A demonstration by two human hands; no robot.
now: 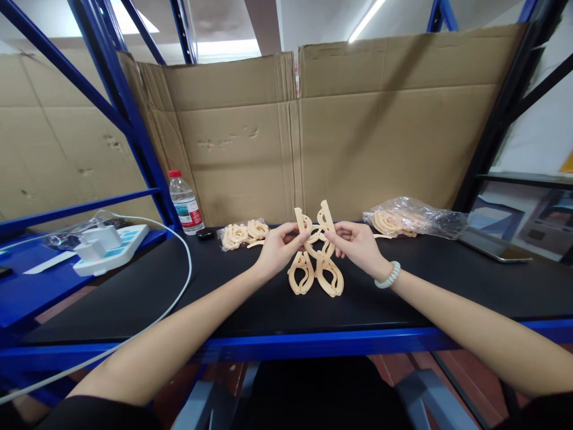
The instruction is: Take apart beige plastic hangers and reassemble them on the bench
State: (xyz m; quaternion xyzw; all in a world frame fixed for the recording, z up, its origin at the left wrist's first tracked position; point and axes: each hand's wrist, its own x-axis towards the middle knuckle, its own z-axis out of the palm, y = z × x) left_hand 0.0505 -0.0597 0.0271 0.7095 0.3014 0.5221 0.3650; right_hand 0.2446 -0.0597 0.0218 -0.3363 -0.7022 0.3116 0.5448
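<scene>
In the middle of the view, a beige looped plastic piece (330, 278) is held up over the black table (250, 298). It has two teardrop-shaped loops at the bottom and two straight bars at the top that lean apart; whether it is one linked part or two, I cannot tell. My left hand (283, 243) pinches its left side between thumb and fingers. On the right side, my right hand (358, 243), with a pale coiled band at the wrist, grips it the same way. Slim beige ends show beside both hands, partly hidden.
Similar beige pieces in clear plastic (244, 234) lie behind on the left. A larger clear bag (403, 216) of them is at the back right, beside a flat dark device (495, 245). A water bottle (185, 203), white power strip (111, 248) and cable (188, 269) are on the left.
</scene>
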